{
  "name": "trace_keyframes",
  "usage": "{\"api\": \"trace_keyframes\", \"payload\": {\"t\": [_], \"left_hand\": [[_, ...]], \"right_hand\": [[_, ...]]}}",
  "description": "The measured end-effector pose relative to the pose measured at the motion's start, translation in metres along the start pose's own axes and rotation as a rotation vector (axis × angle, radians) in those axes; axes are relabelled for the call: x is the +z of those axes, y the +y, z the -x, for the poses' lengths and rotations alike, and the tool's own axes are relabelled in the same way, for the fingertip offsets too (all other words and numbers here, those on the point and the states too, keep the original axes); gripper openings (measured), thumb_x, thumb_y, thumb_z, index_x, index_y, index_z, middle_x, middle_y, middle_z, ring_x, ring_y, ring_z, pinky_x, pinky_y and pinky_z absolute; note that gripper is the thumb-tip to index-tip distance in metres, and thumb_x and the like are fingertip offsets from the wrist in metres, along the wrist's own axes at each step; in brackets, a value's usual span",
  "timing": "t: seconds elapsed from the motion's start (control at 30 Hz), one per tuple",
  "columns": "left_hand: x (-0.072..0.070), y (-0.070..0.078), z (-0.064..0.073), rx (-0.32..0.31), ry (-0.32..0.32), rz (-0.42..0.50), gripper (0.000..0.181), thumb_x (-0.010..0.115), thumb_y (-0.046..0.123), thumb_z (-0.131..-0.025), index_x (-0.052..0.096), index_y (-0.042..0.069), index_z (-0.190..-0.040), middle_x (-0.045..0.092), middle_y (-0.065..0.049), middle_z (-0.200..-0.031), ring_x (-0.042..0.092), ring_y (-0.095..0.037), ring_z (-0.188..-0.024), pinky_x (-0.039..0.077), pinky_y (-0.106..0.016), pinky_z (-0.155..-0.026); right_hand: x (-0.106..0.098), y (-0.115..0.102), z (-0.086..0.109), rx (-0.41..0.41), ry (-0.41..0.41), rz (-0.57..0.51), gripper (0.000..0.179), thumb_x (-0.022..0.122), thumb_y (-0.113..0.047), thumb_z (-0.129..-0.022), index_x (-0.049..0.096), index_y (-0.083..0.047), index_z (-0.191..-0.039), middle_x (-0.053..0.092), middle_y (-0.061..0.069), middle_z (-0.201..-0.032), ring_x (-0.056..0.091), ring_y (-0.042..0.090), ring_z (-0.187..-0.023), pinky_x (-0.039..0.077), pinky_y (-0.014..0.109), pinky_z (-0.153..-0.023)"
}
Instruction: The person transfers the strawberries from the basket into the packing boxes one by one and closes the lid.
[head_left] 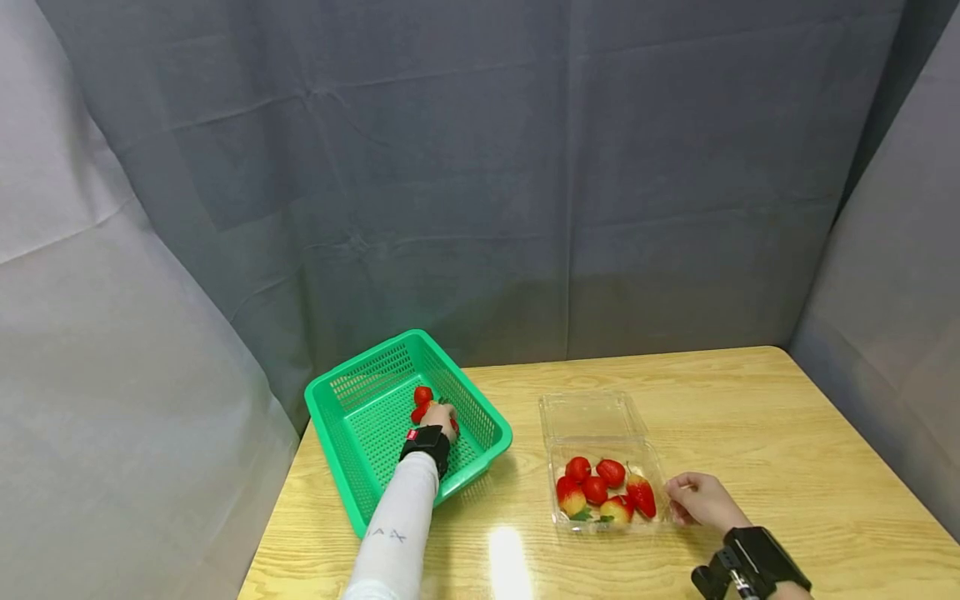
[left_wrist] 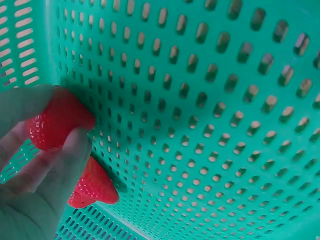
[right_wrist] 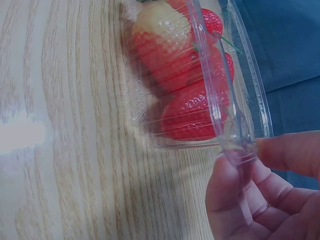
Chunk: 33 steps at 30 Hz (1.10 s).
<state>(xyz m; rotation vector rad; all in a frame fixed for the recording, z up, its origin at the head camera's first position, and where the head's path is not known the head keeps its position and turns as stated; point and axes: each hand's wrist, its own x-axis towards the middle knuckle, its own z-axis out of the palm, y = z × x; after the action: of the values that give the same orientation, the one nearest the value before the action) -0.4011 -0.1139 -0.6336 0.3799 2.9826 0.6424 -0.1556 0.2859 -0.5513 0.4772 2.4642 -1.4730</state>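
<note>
Inside the green basket (head_left: pixel 345 450), my left hand (head_left: pixel 439 418) pinches a red strawberry (left_wrist: pixel 62 120) between thumb and fingers. Other strawberries (left_wrist: pixel 97 182) lie just beyond it in the left wrist view, close to the basket's perforated wall. Over on the right, my right hand (head_left: pixel 701 502) pinches the rim corner of a clear plastic clamshell box (right_wrist: pixel 232 145). Several strawberries (head_left: pixel 595 490) fill the box's near half, some red and some pale yellow at one end. Its clear lid (head_left: pixel 588 412) lies folded back, away from me.
The wooden table (head_left: pixel 750 417) carries both containers, with the basket left of the box. A grey cloth (head_left: pixel 450 208) hangs behind the table's far edge, and pale cloths (head_left: pixel 892 333) hang at both sides. Light glares off the tabletop near the front.
</note>
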Motion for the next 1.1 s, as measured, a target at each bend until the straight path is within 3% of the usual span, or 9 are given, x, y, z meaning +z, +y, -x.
{"api": "trace_keyframes", "payload": {"t": [0.13,0.2,0.33,0.43,0.53,0.63,0.77,0.93,1.1], "left_hand": [[-0.048,0.041,0.036,-0.063,0.011,0.012,0.025,0.074,-0.005,-0.063,0.063,0.002,-0.083,0.057,-0.011,-0.073,0.055,-0.026,-0.070,0.045,-0.036,-0.061],[-0.068,0.056,0.048,-0.062,0.081,0.034,0.023,0.074,-0.004,-0.065,0.062,-0.001,-0.083,0.057,-0.012,-0.074,0.055,-0.028,-0.071,0.045,-0.036,-0.062],[-0.094,0.078,0.041,-0.025,0.292,0.101,0.029,0.074,-0.003,-0.067,0.062,0.000,-0.093,0.057,-0.015,-0.087,0.057,-0.032,-0.080,0.047,-0.040,-0.067],[-0.123,0.119,0.042,0.091,0.399,0.137,0.034,0.073,-0.002,-0.071,0.062,0.002,-0.103,0.056,-0.016,-0.097,0.058,-0.032,-0.088,0.048,-0.040,-0.074],[-0.138,0.165,0.048,0.271,0.382,0.141,0.038,0.071,0.001,-0.074,0.060,0.006,-0.109,0.056,-0.012,-0.105,0.058,-0.029,-0.094,0.049,-0.036,-0.079],[-0.129,0.201,0.059,0.502,0.290,0.080,0.037,0.071,0.004,-0.075,0.060,0.008,-0.110,0.056,-0.008,-0.106,0.058,-0.021,-0.094,0.048,-0.027,-0.081],[-0.092,0.227,0.076,0.730,0.109,-0.052,0.037,0.073,0.009,-0.075,0.061,0.010,-0.110,0.056,-0.004,-0.102,0.057,-0.013,-0.091,0.045,-0.017,-0.079],[-0.042,0.231,0.091,0.759,-0.062,-0.212,0.037,0.075,0.012,-0.075,0.062,0.012,-0.109,0.054,0.000,-0.096,0.056,-0.009,-0.083,0.043,-0.012,-0.071],[-0.008,0.225,0.097,0.720,-0.049,-0.384,0.035,0.076,0.014,-0.071,0.064,0.017,-0.104,0.054,0.003,-0.092,0.057,-0.010,-0.079,0.045,-0.015,-0.066]], "right_hand": [[0.002,-0.001,-0.001,-0.004,0.006,0.004,0.021,0.045,-0.006,-0.092,0.052,0.013,-0.096,0.052,0.006,-0.064,0.053,0.015,-0.054,0.046,0.029,-0.052],[0.003,-0.001,-0.002,-0.017,0.006,0.001,0.021,0.046,-0.006,-0.092,0.052,0.013,-0.094,0.052,0.006,-0.063,0.052,0.015,-0.054,0.046,0.029,-0.052],[0.004,-0.002,-0.001,-0.028,0.007,-0.013,0.020,0.046,-0.005,-0.092,0.052,0.013,-0.094,0.052,0.006,-0.063,0.053,0.015,-0.054,0.047,0.028,-0.051],[0.002,-0.003,0.001,-0.025,0.006,-0.013,0.020,0.046,-0.005,-0.092,0.052,0.014,-0.094,0.052,0.006,-0.063,0.053,0.015,-0.054,0.047,0.029,-0.052],[0.002,-0.003,0.001,-0.024,0.007,-0.012,0.021,0.045,-0.005,-0.092,0.052,0.014,-0.095,0.052,0.007,-0.064,0.053,0.015,-0.054,0.047,0.029,-0.052],[0.002,-0.002,0.001,-0.025,0.008,-0.021,0.021,0.045,-0.005,-0.092,0.051,0.015,-0.096,0.052,0.007,-0.064,0.053,0.015,-0.054,0.047,0.029,-0.052],[0.004,-0.001,0.000,-0.022,0.010,-0.034,0.021,0.046,-0.004,-0.092,0.051,0.015,-0.096,0.052,0.007,-0.065,0.053,0.015,-0.055,0.048,0.028,-0.052],[0.003,-0.001,-0.001,-0.026,0.009,-0.031,0.021,0.045,-0.004,-0.092,0.051,0.015,-0.097,0.052,0.007,-0.065,0.053,0.015,-0.055,0.048,0.029,-0.052],[0.002,-0.001,-0.001,-0.026,0.011,-0.021,0.022,0.045,-0.005,-0.092,0.052,0.015,-0.098,0.053,0.006,-0.065,0.053,0.015,-0.055,0.048,0.029,-0.052]]}}
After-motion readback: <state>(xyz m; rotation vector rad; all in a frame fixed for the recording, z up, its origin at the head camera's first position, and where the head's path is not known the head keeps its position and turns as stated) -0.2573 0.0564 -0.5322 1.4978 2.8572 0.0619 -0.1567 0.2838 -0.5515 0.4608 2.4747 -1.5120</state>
